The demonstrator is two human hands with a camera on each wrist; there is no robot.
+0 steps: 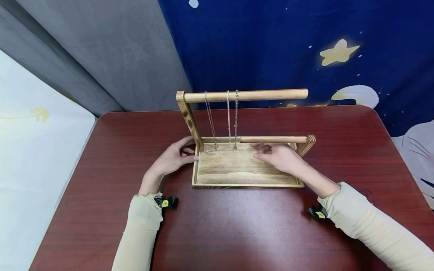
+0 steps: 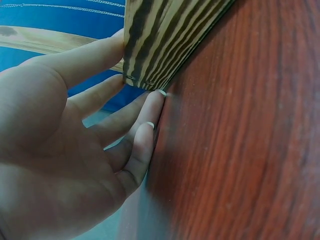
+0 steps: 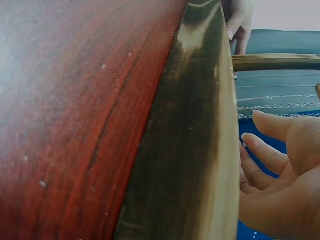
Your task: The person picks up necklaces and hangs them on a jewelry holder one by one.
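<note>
A wooden jewelry stand [image 1: 251, 167] with a shallow tray base and two horizontal bars stands on the table. Several thin necklaces [image 1: 236, 120] hang from its upper bar. Low in the tray, a fine chain with a small sparkly pendant [image 1: 208, 151] stretches toward the right. My left hand [image 1: 174, 156] grips the stand's left end, thumb and fingertips against the wood [image 2: 150, 40]. Over the tray's right part, beneath the lower bar, is my right hand [image 1: 279, 154]. In the right wrist view its thumb [image 3: 275, 125] and fingers are parted; contact with the chain is unclear.
The upper bar [image 1: 271, 95] is joined to a post [image 1: 190, 122] at the left, its right end free. The lower bar [image 1: 271, 139] runs along the tray's back to a right-hand bracket [image 1: 306, 145]. Curtains [image 1: 254, 45] hang behind the dark red table [image 1: 237, 233].
</note>
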